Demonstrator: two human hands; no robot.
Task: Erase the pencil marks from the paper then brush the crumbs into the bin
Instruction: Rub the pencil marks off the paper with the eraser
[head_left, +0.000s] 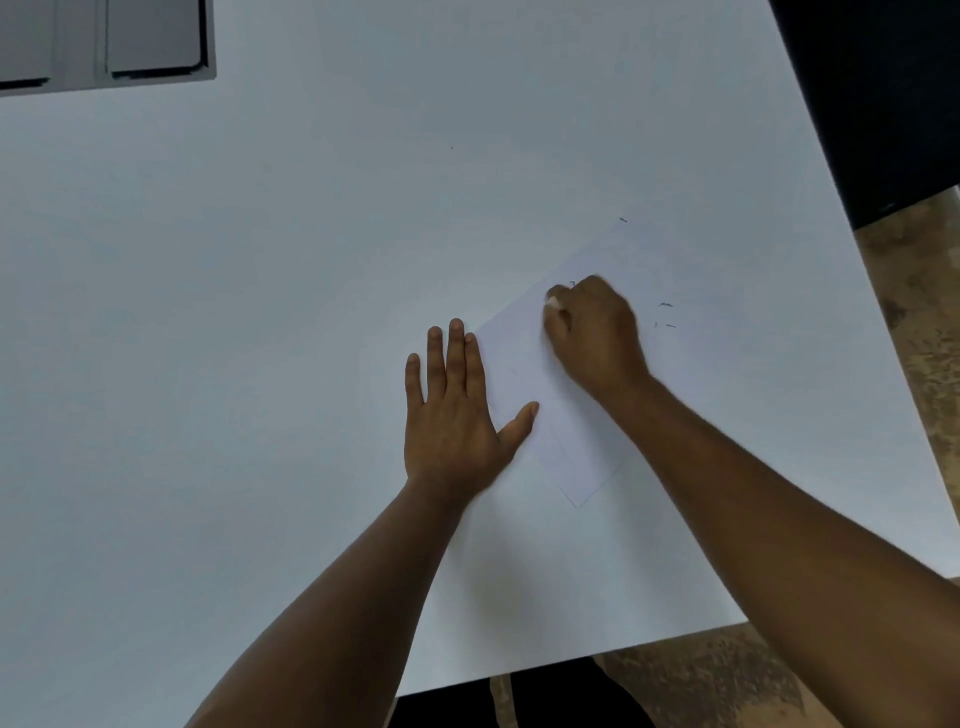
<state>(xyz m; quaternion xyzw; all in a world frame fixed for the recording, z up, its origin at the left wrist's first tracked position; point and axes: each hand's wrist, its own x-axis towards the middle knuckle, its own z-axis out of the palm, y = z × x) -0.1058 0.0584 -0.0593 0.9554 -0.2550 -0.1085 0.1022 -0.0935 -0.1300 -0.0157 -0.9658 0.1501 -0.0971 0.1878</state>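
Upper left: one grey tray-like object (104, 41) with two recesses, cut by the frame edge; whether it is the bin cannot be told. Centre: one white table (260, 312) bearing one sheet of paper (524, 374), lying askew, its near corner towards the person. Left hand (452, 415): fingers straight and spread, palm flat, pressing the sheet's left edge, partly on the table. Right hand (592, 332): fingers curled, pinching a small pale object at their tips, judged to be one eraser (553, 303), held against the upper part of the sheet; the image is blurred there. Right of that hand: about five dark crumbs (665, 314) on the sheet, one more beyond its far corner; the count is approximate. No pencil marks can be made out at this sharpness.

Risks, as judged: the paper may crease or tear under the eraser, since only its left edge is pinned; crumbs may scatter over the table or fall past its right edge if swept carelessly; marks under the right hand may be missed.
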